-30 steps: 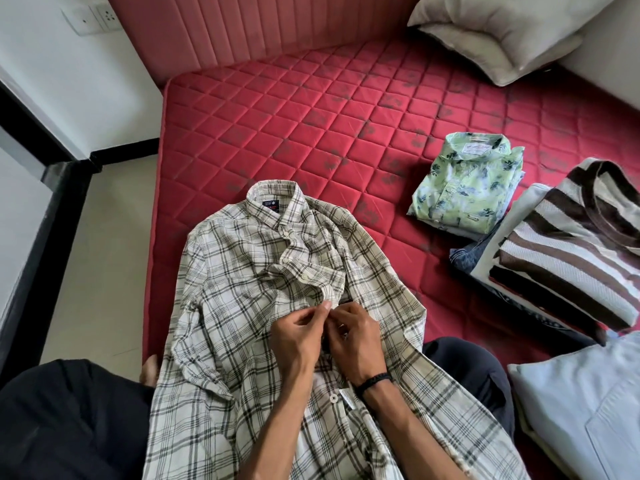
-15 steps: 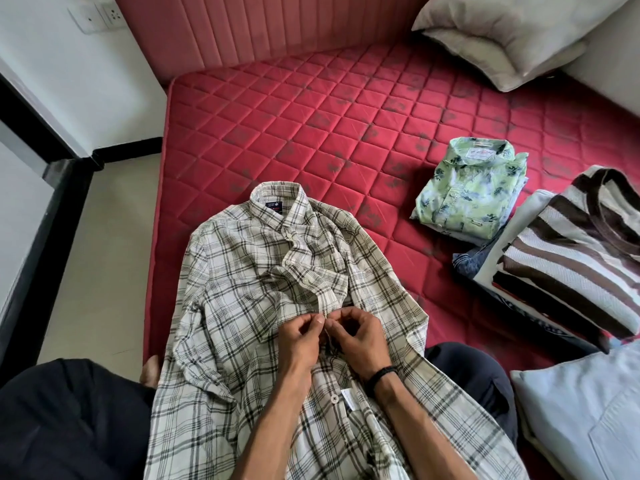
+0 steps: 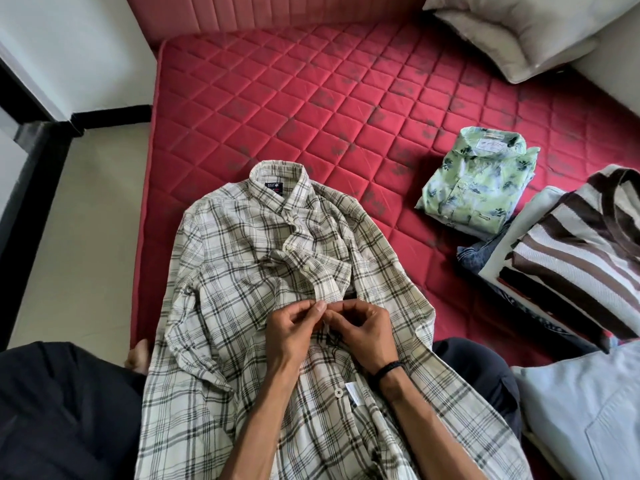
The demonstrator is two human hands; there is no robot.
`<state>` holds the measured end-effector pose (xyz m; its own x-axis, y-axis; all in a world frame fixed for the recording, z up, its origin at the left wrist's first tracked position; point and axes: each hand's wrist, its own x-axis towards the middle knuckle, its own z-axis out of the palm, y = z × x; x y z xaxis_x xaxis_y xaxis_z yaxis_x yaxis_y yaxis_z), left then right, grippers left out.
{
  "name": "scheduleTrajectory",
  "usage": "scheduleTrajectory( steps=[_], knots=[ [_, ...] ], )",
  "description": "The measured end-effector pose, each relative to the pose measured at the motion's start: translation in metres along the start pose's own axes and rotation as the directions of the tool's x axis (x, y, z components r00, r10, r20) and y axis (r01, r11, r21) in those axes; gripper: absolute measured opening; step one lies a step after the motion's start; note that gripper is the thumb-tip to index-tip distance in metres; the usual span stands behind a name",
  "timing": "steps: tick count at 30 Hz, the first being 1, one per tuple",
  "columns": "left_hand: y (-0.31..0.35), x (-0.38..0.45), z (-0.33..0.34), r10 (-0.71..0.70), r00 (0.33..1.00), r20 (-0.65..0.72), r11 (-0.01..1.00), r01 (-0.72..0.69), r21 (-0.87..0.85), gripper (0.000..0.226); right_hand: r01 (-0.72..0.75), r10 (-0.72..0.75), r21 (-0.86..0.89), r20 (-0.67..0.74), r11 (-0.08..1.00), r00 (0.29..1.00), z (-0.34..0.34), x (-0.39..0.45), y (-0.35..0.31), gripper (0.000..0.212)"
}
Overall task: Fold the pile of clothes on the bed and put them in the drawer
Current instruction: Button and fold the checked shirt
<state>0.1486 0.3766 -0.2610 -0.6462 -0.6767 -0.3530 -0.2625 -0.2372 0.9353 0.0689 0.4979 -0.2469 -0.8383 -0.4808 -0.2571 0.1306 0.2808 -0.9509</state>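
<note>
The plaid shirt (image 3: 270,306) lay face up on the red mattress (image 3: 311,98), collar at the far end and hem draped over my lap at the near end. The upper buttons were fastened; the lower front was open, with one white button (image 3: 338,393) and a white care label (image 3: 354,393) showing below my wrists.

My left hand (image 3: 291,332) and my right hand (image 3: 360,336) met at the middle of the shirt front. On each hand the thumb and fingers were curled and pinched the placket edges, fingertips nearly touching. Whether a button sat between them could not be determined. A black wristband (image 3: 389,368) was on my right wrist.

To the right, well apart from the plaid shirt, a folded green floral shirt (image 3: 479,187) rested on the mattress. Just nearer and further right, a brown-and-white striped garment (image 3: 575,258) lay on top of a pile, with a piece of blue denim (image 3: 476,258) showing beneath its left edge. A pale blue garment (image 3: 585,417) occupied the near right corner.

Two pillows (image 3: 519,32) sat at the far right corner. No drawer or other container was in view.
</note>
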Motion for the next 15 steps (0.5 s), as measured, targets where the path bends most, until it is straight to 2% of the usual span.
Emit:
scheduleTrajectory(
  steps=[4, 8, 11, 13, 15],
  knots=[
    [-0.007, 0.009, -0.003, 0.105, 0.994, 0.035, 0.994, -0.106, 0.015, 0.018, 0.057, -0.056, -0.207, 0.007, 0.977, 0.998, 0.002, 0.013, -0.008, 0.004],
    [-0.011, 0.030, -0.004, 0.145, 0.988, 0.057, 0.989, -0.143, -0.044, 0.015, 0.038, -0.035, -0.338, 0.013, 0.940, 0.999, 0.016, 0.038, -0.020, 0.019],
    [-0.006, 0.058, -0.015, 0.120, 0.977, 0.176, 0.974, -0.081, -0.213, 0.013, -0.128, 0.159, -0.242, 0.114, 0.962, 0.981, 0.019, 0.066, -0.033, 0.027],
    [-0.002, 0.075, -0.020, 0.154, 0.963, 0.220, 0.972, -0.107, -0.209, 0.013, -0.265, 0.272, -0.063, 0.189, 0.962, 0.943, 0.022, 0.080, -0.040, 0.028],
    [0.000, 0.091, -0.025, 0.210, 0.946, 0.245, 0.976, -0.188, -0.113, 0.016, -0.378, 0.345, 0.121, 0.229, 0.918, 0.910, 0.027, 0.092, -0.045, 0.031]
  ],
)
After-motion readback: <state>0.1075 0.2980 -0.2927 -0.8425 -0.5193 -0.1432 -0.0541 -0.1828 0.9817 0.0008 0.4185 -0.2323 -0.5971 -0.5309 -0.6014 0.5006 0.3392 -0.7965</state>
